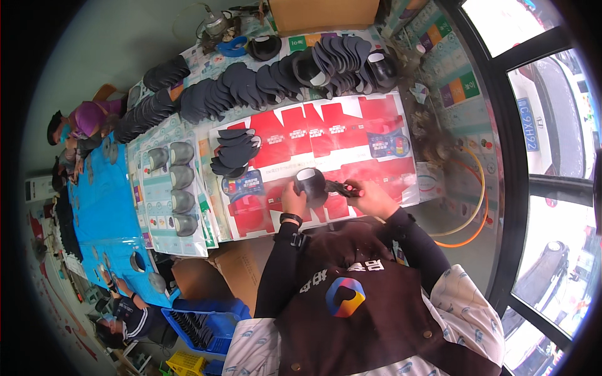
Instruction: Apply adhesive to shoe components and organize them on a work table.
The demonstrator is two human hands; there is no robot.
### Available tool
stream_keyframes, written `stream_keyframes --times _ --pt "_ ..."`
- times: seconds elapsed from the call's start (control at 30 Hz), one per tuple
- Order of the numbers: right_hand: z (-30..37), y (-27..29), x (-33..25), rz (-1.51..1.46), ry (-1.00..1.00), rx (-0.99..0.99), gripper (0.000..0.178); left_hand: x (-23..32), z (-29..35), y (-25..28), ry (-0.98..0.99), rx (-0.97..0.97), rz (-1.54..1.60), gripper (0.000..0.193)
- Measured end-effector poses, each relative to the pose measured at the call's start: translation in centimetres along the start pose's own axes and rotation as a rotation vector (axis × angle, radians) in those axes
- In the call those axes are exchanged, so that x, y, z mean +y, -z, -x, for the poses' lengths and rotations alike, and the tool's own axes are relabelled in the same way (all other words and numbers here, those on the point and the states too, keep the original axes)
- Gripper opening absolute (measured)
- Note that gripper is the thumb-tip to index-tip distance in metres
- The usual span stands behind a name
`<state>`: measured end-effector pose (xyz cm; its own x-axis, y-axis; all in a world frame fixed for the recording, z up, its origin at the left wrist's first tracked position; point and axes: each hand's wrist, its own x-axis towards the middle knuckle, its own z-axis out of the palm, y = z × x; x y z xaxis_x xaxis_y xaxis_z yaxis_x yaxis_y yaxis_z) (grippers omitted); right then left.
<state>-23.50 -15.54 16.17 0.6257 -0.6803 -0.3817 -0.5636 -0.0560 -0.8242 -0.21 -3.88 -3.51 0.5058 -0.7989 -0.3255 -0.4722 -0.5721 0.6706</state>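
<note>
Over the red and white printed sheet [295, 144] on the table, my left hand [293, 202] is closed on the side of a dark rounded cup-shaped piece [315, 193] with a pale patch on top. My right hand [372, 199] grips a dark hand tool [339, 187] with a red part; its front end meets or nearly meets the cup-shaped piece's right side. The tool's exact kind is too small to make out. Left of my hands, a small fanned stack of dark flat curved pieces [235, 152] lies on the sheet.
Long rows of dark curved pieces [238, 88] line the table's back. Several grey cup-shaped pieces [182, 177] stand at left. Co-workers [91, 119] sit by a blue-covered table [103, 188]. An orange hose [480, 210] hangs at right beside windows. A blue crate [210, 326] stands below.
</note>
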Motion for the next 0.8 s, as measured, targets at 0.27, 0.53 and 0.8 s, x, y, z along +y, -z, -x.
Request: stream_keyframes --times 0.27,0.53,0.8 --pt "-1.6 -1.8 -0.7 0.068 -0.089 0.024 0.031 -3.8 -1.0 0.0 0.051 -0.118 0.359 0.050" --pt "-1.3 -1.0 -1.0 0.036 -0.165 0.050 0.031 -5.2 -1.7 -0.3 0.185 -0.213 0.475 0.046" --pt "-3.4 -3.2 0.4 0.157 -0.046 0.004 0.026 -3.6 -1.1 1.6 0.189 -0.255 0.455 0.044"
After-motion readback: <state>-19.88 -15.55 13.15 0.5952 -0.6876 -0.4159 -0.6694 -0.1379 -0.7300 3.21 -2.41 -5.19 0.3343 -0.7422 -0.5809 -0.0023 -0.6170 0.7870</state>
